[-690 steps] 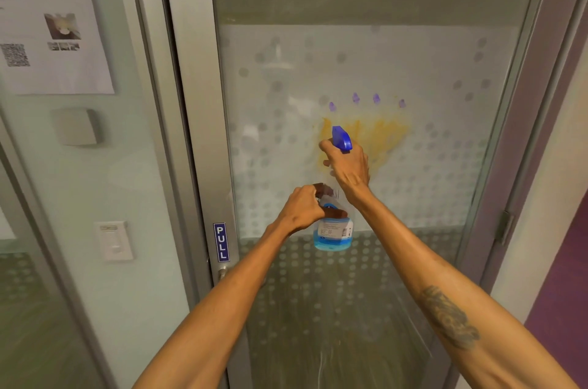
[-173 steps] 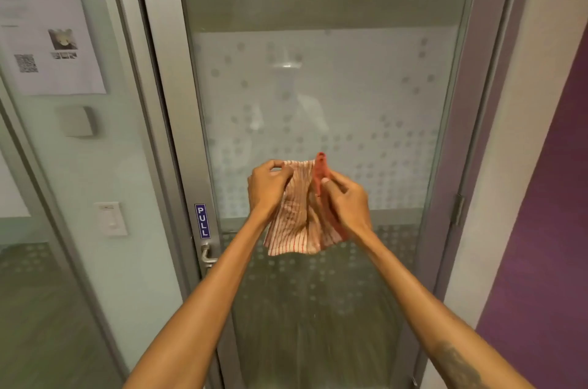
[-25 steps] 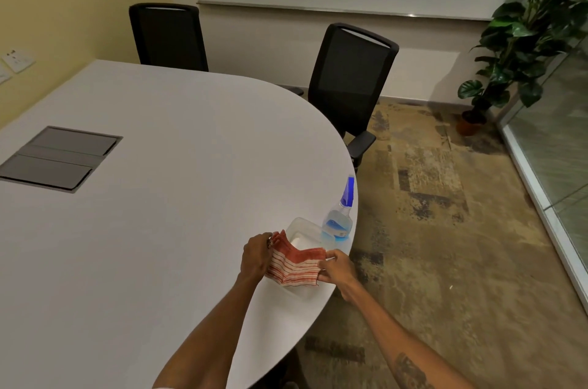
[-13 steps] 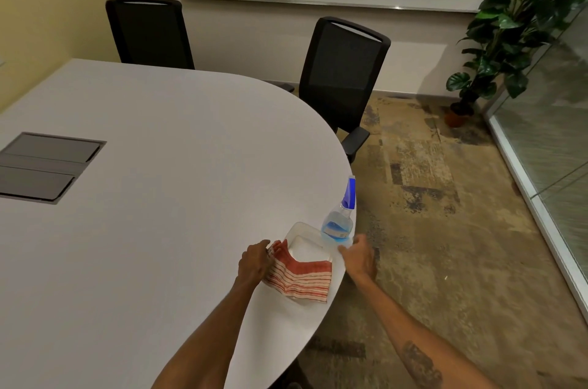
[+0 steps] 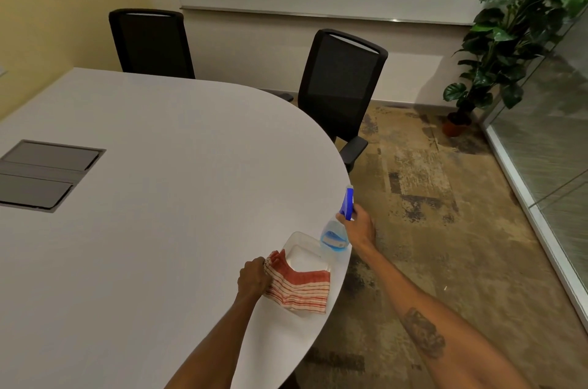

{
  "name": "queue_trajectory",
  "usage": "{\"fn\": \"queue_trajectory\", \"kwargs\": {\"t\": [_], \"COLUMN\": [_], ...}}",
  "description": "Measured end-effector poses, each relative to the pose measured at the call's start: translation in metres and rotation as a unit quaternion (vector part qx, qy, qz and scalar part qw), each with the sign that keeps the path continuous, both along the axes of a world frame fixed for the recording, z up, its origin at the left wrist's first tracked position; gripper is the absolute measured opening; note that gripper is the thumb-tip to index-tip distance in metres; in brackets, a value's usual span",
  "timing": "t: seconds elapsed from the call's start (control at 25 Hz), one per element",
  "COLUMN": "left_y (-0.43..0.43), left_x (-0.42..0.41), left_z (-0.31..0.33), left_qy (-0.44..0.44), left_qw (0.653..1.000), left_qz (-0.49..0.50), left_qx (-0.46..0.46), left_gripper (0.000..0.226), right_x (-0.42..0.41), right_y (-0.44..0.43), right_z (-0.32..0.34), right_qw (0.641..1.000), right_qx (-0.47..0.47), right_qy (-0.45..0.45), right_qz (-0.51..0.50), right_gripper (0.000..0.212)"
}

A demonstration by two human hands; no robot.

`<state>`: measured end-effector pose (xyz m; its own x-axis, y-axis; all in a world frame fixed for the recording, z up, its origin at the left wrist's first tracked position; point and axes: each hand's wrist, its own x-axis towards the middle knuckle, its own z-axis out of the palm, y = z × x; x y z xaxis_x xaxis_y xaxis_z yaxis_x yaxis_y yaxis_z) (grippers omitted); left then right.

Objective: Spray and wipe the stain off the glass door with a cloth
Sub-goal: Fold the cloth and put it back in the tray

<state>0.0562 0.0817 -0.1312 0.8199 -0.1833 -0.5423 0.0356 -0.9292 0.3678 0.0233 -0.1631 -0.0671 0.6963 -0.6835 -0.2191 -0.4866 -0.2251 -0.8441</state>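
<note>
A red-and-white striped cloth lies folded on the white table, partly over a clear plastic tray near the table's right edge. My left hand pinches the cloth's left corner. A spray bottle with blue liquid and a blue trigger head stands at the table edge just beyond the tray. My right hand is wrapped around the bottle's neck. The glass door is out of view.
Two black office chairs stand behind the table. A grey cable hatch sits in the tabletop at left. A potted plant and a glass wall are at right, over patterned carpet.
My right hand let go of the cloth, moved right and up to the spray bottle and closed on its neck. The cloth came down onto the table and tray, left hand still on it.
</note>
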Motion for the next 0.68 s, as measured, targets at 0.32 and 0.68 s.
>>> {"fn": "queue_trajectory", "kwargs": {"t": [0.32, 0.68], "left_y": [-0.006, -0.004], "left_x": [-0.008, -0.008], "left_z": [0.005, 0.011], "left_qy": [-0.009, -0.001], "left_qw": [1.000, 0.999], "left_qz": [0.026, 0.041], "left_qx": [-0.001, -0.016], "left_gripper": [0.034, 0.040], "right_x": [0.002, -0.009], "right_y": [0.031, 0.073], "right_z": [0.031, 0.001], "right_qw": [0.955, 0.990], "right_qx": [-0.230, -0.078], "right_qy": [-0.186, -0.065], "right_qz": [-0.032, 0.099], "right_gripper": [0.024, 0.032]}}
